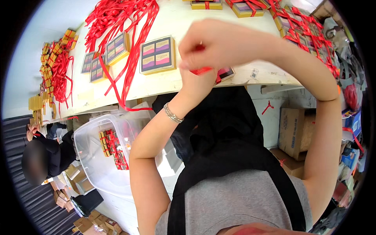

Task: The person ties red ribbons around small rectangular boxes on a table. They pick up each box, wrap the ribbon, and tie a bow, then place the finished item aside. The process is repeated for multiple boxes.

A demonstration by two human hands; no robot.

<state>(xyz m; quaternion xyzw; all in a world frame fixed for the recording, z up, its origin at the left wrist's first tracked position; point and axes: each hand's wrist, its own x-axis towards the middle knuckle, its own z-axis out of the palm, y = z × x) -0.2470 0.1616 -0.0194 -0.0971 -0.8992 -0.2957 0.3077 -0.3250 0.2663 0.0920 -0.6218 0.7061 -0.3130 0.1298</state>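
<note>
Over the table's near edge my left hand (pixel 197 77) is by a red ribbon (pixel 202 70) and a small gift box (pixel 226 74) that is mostly hidden. My right hand (pixel 210 44), blurred and curled, crosses above it, with a bit of red between its fingers. Whether either hand grips the ribbon is hard to tell. Left of both hands lies a gold-edged box (pixel 157 55) with a clear lid and four coloured squares. Further left are several similar boxes (pixel 117 48) without ribbon, beside a large heap of loose red ribbons (pixel 114 17).
Ribbon-tied boxes (pixel 293 25) are grouped at the table's far right, others (pixel 206 4) along its far side. A clear plastic bin (pixel 100 176) with tied boxes stands below left. Another person (pixel 55 152) is at the far left. Cardboard cartons (pixel 289 132) are under the table at right.
</note>
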